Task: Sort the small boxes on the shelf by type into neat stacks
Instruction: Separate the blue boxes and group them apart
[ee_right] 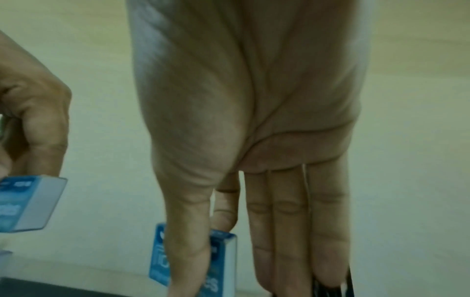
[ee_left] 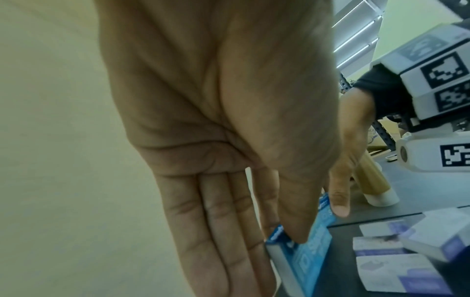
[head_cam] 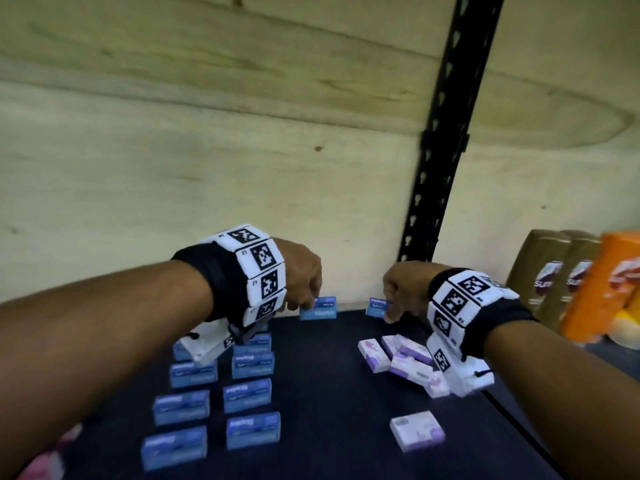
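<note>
Two columns of blue staple boxes (head_cam: 247,396) stand upright on the left of the dark shelf (head_cam: 322,393). My left hand (head_cam: 304,303) pinches one blue box (head_cam: 318,308) between thumb and forefinger near the back wall; in the left wrist view the left hand (ee_left: 284,233) holds this box (ee_left: 307,253) edge-on. My right hand (head_cam: 391,311) pinches a second blue box (head_cam: 379,306) a short way to the right, which the right wrist view (ee_right: 221,267) shows upright between thumb and forefinger. White-and-purple boxes (head_cam: 405,358) lie jumbled under my right wrist.
One white-and-purple box (head_cam: 417,431) lies alone at the front right. Brown bottles (head_cam: 550,278) and an orange pack (head_cam: 609,289) stand at the far right. A black perforated upright (head_cam: 443,133) runs up the plywood back wall. Pink packs (head_cam: 45,459) show at the bottom left.
</note>
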The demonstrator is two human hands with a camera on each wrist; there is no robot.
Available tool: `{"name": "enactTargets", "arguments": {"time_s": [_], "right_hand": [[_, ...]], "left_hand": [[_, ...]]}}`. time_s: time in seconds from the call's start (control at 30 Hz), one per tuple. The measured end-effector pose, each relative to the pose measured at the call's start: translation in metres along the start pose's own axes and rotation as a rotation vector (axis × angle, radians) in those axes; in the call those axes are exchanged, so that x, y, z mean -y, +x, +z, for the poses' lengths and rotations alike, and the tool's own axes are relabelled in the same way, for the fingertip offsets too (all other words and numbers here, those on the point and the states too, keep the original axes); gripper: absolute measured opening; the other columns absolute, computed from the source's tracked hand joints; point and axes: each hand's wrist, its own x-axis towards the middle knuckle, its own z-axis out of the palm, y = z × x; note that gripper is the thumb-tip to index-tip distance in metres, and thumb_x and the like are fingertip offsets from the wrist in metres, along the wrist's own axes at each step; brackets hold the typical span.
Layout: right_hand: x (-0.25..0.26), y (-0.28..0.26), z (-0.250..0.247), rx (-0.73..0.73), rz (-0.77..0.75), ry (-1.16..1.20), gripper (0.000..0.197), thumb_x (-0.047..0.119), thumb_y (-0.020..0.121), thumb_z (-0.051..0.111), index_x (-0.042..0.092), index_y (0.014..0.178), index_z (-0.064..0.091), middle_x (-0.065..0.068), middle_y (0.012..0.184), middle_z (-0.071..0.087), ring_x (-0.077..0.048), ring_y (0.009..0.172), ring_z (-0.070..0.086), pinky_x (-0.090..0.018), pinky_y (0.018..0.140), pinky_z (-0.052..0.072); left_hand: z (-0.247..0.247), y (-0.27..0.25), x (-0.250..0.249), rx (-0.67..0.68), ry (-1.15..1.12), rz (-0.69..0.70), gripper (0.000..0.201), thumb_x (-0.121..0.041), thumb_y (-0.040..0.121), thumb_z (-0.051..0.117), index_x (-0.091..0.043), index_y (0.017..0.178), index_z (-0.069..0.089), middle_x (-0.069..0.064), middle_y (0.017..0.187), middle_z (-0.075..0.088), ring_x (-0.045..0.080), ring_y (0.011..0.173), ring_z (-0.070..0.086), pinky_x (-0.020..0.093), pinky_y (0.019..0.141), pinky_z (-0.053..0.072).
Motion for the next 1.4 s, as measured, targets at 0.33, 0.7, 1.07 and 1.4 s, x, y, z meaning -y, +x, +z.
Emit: {"name": "enactTargets", "arguments": {"time_s": [0.33, 0.7, 1.07, 1.4], "right_hand": [[0.06, -0.084, 0.011, 0.108, -0.269, 0.151, 0.027, 0.035, 0.077, 0.081, 0.023, 0.087, 0.059, 0.002, 0.075, 0.069, -0.013, 0.063, 0.06, -0.026, 0.063, 0.049], [0.107, -0.138, 0.04, 0.242, -0.34, 0.199, 0.025, 0.024, 0.085, 0.076, 0.02, 0.1, 0.056, 0.006, 0.068, 0.065, -0.016, 0.07, 0.064, -0.022, 0.06, 0.052], [0.133, -0.16, 0.055, 0.151, -0.392, 0.043, 0.021, 0.027, 0.087, 0.072, 0.019, 0.101, 0.059, 0.003, 0.081, 0.065, -0.008, 0.059, 0.054, -0.024, 0.062, 0.044], [0.149, -0.162, 0.06, 0.116, -0.434, 0.026, 0.024, 0.028, 0.087, 0.072, 0.014, 0.105, 0.066, 0.006, 0.077, 0.068, -0.006, 0.061, 0.059, -0.023, 0.062, 0.047]], "left_hand": [[0.015, -0.097, -0.006, 0.058, -0.011, -0.088, 0.026, -0.031, 0.095, 0.059, -0.019, 0.118, 0.066, -0.014, 0.062, 0.064, 0.016, 0.089, 0.071, 0.03, 0.089, 0.053], [0.061, -0.171, -0.013, 0.222, -0.063, -0.155, 0.008, -0.026, 0.095, 0.057, -0.023, 0.093, 0.065, -0.011, 0.068, 0.067, 0.009, 0.073, 0.064, 0.024, 0.078, 0.052], [0.096, -0.193, -0.008, 0.199, -0.078, -0.208, 0.008, -0.032, 0.094, 0.059, -0.03, 0.087, 0.061, -0.013, 0.07, 0.064, 0.009, 0.079, 0.064, 0.027, 0.078, 0.051], [0.099, -0.196, -0.021, 0.165, 0.05, -0.182, 0.032, -0.035, 0.098, 0.053, -0.024, 0.127, 0.06, -0.006, 0.125, 0.061, 0.01, 0.094, 0.049, 0.026, 0.083, 0.041]]}}
